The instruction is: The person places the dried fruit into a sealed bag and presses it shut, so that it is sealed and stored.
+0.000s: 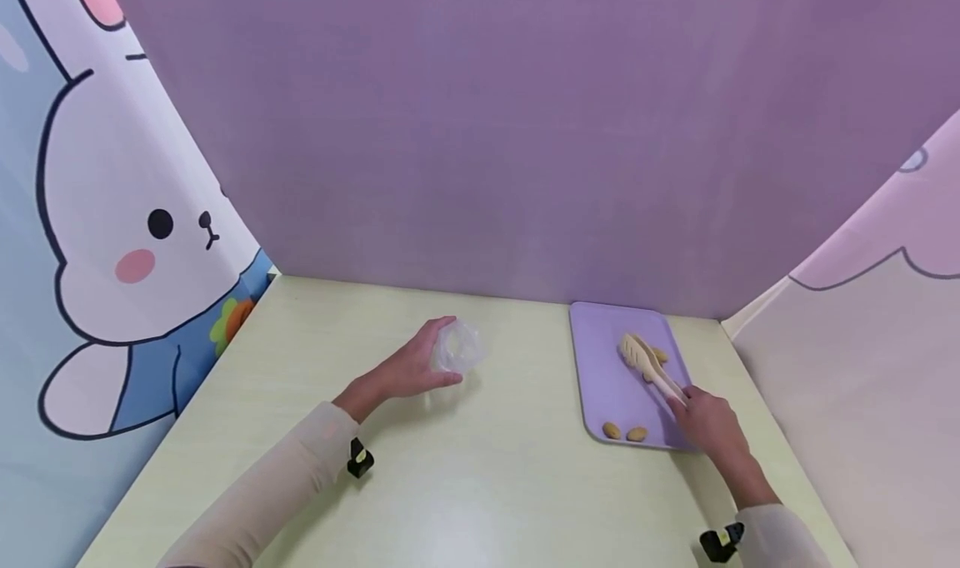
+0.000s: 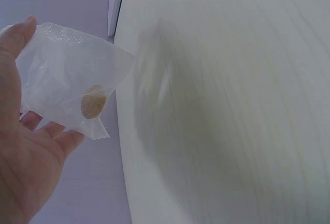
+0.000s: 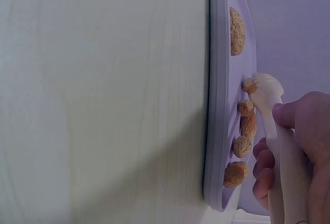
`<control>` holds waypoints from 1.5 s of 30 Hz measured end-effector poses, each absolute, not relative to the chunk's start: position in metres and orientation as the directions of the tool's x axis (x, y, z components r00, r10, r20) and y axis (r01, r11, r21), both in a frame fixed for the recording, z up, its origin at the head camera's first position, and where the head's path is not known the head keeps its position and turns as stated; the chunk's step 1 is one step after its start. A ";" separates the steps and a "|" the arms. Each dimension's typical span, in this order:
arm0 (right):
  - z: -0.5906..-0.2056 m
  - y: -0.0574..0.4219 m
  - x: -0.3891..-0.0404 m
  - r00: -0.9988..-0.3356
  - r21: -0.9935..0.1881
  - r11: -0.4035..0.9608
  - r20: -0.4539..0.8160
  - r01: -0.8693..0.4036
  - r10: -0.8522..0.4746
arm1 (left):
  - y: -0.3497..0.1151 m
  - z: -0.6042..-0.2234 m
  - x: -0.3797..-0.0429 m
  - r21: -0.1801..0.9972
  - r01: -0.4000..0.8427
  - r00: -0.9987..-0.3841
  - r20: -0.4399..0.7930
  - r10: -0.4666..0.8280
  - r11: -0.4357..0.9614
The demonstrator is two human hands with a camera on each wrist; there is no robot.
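My left hand (image 1: 411, 364) holds a clear plastic bag (image 1: 459, 347) above the table, thumb on one side and fingers on the other. Through the film in the left wrist view shows one brown oval piece (image 2: 94, 102), low in the bag (image 2: 62, 69). On the right, my right hand (image 1: 708, 418) grips cream-coloured tongs (image 1: 647, 364) by their handles. Their scalloped heads are low over a purple tray (image 1: 600, 351). Several wrinkled brown nut-like pieces (image 3: 237, 32) lie on the tray; one small piece (image 3: 249, 85) appears right at the tongs' tip.
The pale wood-grain table (image 1: 480, 468) reaches back to a purple wall (image 1: 480, 135). A rabbit-print panel (image 1: 135, 218) borders the left side, and a pale pink panel (image 1: 862, 343) the right. Two brown pieces (image 1: 636, 434) sit by the tray's near edge.
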State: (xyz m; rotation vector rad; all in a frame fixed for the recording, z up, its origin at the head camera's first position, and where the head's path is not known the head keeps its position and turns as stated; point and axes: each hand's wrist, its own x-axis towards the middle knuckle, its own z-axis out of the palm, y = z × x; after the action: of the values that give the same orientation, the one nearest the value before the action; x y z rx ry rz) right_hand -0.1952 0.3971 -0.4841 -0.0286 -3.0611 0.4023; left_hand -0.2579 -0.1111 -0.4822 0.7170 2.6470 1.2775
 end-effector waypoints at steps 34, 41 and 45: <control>-0.476 0.388 -0.198 -0.992 -0.302 0.953 0.126 -0.018 0.021 | -0.109 -0.480 -0.258 0.757 0.372 -0.879 0.100 0.467 0.538; -0.472 0.382 -0.198 -0.992 -0.306 0.952 0.122 -0.017 0.021 | -0.110 -0.480 -0.259 0.748 0.388 -0.871 0.108 0.478 0.538; -0.469 0.379 -0.198 -0.992 -0.308 0.951 0.124 -0.027 0.012 | -0.110 -0.481 -0.259 0.746 0.398 -0.868 0.119 0.482 0.533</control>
State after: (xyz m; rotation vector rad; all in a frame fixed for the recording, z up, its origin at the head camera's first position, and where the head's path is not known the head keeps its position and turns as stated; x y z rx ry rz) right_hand -0.1984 0.3789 -0.4690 0.0120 -2.9797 0.4733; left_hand -0.2594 -0.1098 -0.4811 0.7664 2.6608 1.2550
